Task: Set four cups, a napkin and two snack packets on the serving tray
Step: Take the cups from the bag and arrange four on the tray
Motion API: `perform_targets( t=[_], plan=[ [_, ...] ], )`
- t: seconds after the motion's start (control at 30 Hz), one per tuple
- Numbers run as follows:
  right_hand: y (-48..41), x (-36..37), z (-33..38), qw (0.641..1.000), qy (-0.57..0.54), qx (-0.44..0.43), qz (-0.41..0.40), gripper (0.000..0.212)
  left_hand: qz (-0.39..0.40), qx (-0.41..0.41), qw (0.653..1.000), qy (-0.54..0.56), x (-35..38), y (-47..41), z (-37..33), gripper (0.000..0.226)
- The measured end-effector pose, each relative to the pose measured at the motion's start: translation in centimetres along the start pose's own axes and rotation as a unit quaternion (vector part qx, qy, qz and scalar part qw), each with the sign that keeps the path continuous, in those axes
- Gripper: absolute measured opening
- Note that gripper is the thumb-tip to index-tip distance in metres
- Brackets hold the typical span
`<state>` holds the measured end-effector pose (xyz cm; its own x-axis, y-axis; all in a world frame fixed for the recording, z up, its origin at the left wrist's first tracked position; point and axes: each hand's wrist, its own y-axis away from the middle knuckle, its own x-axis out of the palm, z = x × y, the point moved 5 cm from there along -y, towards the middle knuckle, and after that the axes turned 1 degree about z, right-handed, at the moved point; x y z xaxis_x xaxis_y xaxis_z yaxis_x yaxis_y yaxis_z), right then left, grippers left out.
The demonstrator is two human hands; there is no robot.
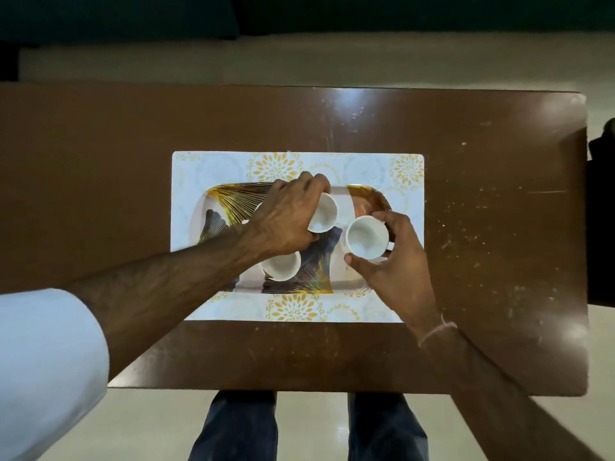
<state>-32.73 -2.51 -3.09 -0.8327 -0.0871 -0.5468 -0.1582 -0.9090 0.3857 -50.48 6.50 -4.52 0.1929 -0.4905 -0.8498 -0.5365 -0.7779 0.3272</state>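
Left hand (286, 217) wrapped around a white cup (323, 212) at the far middle of the serving tray (372, 197). Right hand (392, 261) clasping a second white cup (367, 236) at the tray's right end, fingers curled round its side. Third cup (281, 267) upright on the near part of the tray, partly under the left wrist. Tray lying on a floral placemat (213, 168), itself on a brown table (499, 227). White sleeve (50, 361) at near left.
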Motion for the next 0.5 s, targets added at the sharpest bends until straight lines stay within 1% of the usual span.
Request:
perform_targets(
  t=[0.1,0.2,0.33,0.43,0.5],
  plan=[
    [1.6,1.9,-0.2,1.0,0.007,0.019,-0.016,0.077,-0.019,-0.002,0.999,-0.04,0.5,0.3,0.1,0.078],
    [2.9,3.7,-0.2,0.999,0.002,0.032,-0.038,0.078,-0.02,-0.012,0.998,-0.064,0.6,0.3,0.1,0.08],
    [3.7,5.5,0.2,0.997,-0.005,0.038,-0.066,0.077,0.014,-0.022,1.0,-0.007,-0.5,0.3,0.4,0.095],
    [3.8,6.4,0.7,0.996,-0.004,0.027,-0.084,0.076,0.06,-0.039,0.996,0.058,-1.7,0.8,1.7,0.099],
    [3.8,6.8,1.1,0.996,-0.007,0.017,-0.086,0.076,0.058,-0.061,0.99,0.115,-2.6,1.7,2.7,0.095]
  ],
)
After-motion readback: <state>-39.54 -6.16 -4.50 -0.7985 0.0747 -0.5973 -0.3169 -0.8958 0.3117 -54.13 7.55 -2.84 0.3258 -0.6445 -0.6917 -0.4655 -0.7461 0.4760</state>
